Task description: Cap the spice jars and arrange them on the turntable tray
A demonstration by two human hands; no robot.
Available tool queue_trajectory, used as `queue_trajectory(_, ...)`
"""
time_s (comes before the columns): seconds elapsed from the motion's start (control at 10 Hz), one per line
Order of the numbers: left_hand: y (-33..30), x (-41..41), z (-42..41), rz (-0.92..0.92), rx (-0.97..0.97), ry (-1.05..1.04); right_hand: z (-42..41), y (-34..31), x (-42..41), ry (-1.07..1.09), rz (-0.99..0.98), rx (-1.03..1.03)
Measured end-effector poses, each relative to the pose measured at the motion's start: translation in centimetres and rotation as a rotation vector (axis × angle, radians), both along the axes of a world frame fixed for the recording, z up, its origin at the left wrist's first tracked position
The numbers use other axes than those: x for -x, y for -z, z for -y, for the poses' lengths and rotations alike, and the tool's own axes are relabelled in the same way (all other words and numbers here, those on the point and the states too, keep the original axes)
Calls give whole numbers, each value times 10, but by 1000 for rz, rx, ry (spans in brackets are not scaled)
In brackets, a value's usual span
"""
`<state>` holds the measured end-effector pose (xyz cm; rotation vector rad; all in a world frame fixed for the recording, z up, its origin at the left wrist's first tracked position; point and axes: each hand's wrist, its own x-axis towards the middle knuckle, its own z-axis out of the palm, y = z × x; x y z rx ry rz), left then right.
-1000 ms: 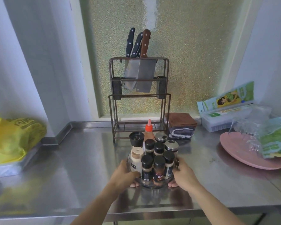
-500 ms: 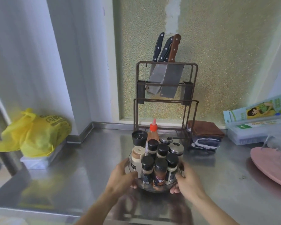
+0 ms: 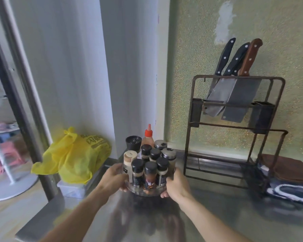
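Above the steel counter (image 3: 217,215), seemingly lifted clear, the turntable tray (image 3: 145,192) of capped spice jars (image 3: 150,175) is gripped at opposite rims by the left hand (image 3: 115,179) and right hand (image 3: 176,186).

Light: soft daylight, from the left.
Bench (image 3: 226,215): dull glare, dark smeared reflections.
Blur: motion-smeared foreground.
Edges: wide-angle bowing.

Left hand (image 3: 113,179), right hand (image 3: 176,185) gripping turntable tray (image 3: 145,191), capped spice jars (image 3: 150,170) upright
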<state>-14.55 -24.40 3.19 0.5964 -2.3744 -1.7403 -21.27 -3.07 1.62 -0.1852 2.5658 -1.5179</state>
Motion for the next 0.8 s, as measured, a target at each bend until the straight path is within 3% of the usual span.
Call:
queue_trajectory(0.3, 27, 72, 39, 29, -29, 37, 40, 30, 75, 30, -21, -58)
queue_trajectory(0.7, 34, 59, 26, 63, 8, -65, 35, 30, 59, 51, -51, -168)
queue_trajectory(0.8, 17, 38, 14, 21, 300, -213, 18, 14, 37, 38, -89, -251)
